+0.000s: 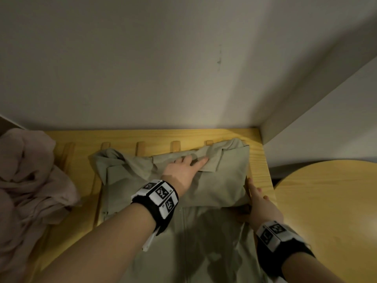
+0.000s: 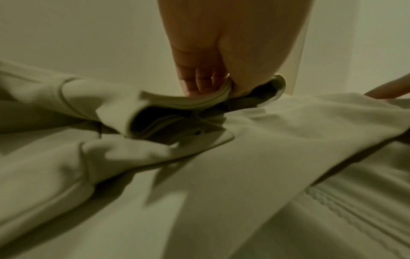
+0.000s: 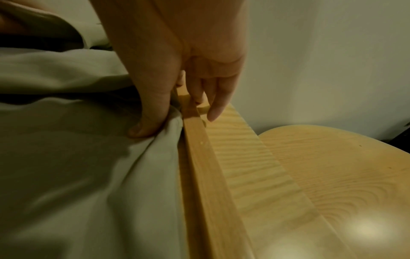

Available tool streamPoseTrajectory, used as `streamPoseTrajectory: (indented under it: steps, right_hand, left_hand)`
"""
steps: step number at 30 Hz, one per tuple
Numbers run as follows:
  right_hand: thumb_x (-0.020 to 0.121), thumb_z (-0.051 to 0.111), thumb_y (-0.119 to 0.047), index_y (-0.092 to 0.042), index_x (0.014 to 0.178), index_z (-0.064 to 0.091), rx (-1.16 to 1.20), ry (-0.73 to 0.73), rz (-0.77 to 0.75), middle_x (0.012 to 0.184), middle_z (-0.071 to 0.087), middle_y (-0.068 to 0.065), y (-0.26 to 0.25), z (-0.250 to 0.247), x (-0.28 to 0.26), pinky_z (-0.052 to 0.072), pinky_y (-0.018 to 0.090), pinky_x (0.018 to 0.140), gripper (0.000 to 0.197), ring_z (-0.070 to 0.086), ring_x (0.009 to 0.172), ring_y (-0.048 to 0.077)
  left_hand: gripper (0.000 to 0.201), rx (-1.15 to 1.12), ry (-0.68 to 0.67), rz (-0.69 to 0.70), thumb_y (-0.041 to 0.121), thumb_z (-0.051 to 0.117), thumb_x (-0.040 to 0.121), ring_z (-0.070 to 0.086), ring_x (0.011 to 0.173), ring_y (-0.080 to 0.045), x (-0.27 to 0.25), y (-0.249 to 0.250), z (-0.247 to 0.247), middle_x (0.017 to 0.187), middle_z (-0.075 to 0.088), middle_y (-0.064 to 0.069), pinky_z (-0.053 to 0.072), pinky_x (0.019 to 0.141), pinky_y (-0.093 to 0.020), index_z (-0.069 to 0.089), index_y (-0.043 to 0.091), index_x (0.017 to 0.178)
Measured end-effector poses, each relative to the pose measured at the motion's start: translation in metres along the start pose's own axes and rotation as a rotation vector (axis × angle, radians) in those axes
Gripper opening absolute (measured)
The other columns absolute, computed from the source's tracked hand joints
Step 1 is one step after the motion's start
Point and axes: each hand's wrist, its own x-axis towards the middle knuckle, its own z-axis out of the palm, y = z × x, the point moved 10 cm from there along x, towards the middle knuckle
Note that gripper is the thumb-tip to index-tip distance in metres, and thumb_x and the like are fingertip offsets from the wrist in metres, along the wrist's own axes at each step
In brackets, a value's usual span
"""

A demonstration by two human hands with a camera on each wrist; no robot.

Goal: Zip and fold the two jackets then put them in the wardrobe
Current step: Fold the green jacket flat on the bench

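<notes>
The green jacket lies on the slatted wooden frame, its top folded down over the zipped front. The left hand pinches the cuff, while the right hand pins the fold's edge by the frame's rail, thumb pressing. It looks light, limp and likely to slump, so folded edges seem the best holds.

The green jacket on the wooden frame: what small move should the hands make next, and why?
Probably the left hand should smooth its pinched cuff flat on the green jacket: the left side is still bunched, while the right hand holds the fold's edge.
</notes>
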Motion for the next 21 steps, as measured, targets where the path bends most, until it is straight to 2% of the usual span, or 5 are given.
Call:
streamPoseTrajectory:
  steps: [3, 7, 12, 18, 21]
  right_hand:
    - [0.087, 0.059, -0.011, -0.041, 0.144, -0.019, -0.006, 0.007, -0.010, 0.158, 0.005, -0.002, 0.000, -0.001, -0.001, 0.039, 0.039, 0.105, 0.101, 0.021, 0.142, 0.025]
    - [0.086, 0.063, -0.014, -0.039, 0.144, -0.020, -0.013, -0.002, -0.010, 0.158, 0.007, -0.001, -0.001, -0.001, -0.001, 0.040, 0.041, 0.104, 0.104, 0.023, 0.141, 0.026]
    - [0.087, 0.062, -0.013, -0.040, 0.143, -0.021, -0.027, 0.010, -0.005, 0.158, 0.007, -0.001, -0.001, -0.001, -0.002, 0.041, 0.040, 0.104, 0.104, 0.025, 0.141, 0.026]
    - [0.085, 0.065, -0.017, -0.038, 0.144, -0.020, -0.035, 0.002, -0.009, 0.158, 0.008, 0.000, -0.001, 0.000, -0.001, 0.040, 0.040, 0.104, 0.107, 0.025, 0.140, 0.026]
    - [0.083, 0.067, -0.018, -0.038, 0.144, -0.020, -0.032, 0.005, -0.009, 0.158, 0.008, -0.001, -0.001, 0.001, 0.000, 0.040, 0.040, 0.105, 0.108, 0.024, 0.140, 0.026]
  left_hand:
    - [0.086, -0.080, 0.065, 0.069, 0.002, 0.030, 0.092, 0.046, 0.110, -0.029, -0.006, 0.000, -0.006, 0.130, 0.034, -0.007, 0.039, 0.076, -0.033, -0.025, 0.057, 0.130]
    - [0.093, -0.049, 0.127, 0.114, -0.003, 0.032, 0.087, 0.050, 0.104, -0.024, -0.021, -0.012, -0.008, 0.117, 0.042, -0.001, 0.028, 0.066, -0.026, -0.034, 0.053, 0.122]
    - [0.093, 0.064, 0.086, 0.106, 0.004, 0.035, 0.089, 0.049, 0.113, -0.021, -0.036, -0.023, 0.008, 0.126, 0.052, 0.004, 0.040, 0.085, -0.033, -0.038, 0.049, 0.125]
    - [0.055, 0.112, 0.025, 0.049, 0.031, 0.033, 0.097, 0.028, 0.130, -0.023, -0.047, -0.010, 0.025, 0.140, 0.032, -0.001, 0.016, 0.108, -0.042, 0.014, 0.039, 0.147]
    - [0.048, 0.007, 0.021, -0.024, 0.047, 0.023, 0.098, 0.011, 0.139, -0.018, -0.056, -0.011, 0.036, 0.149, 0.016, 0.005, -0.001, 0.113, -0.055, 0.018, 0.044, 0.145]
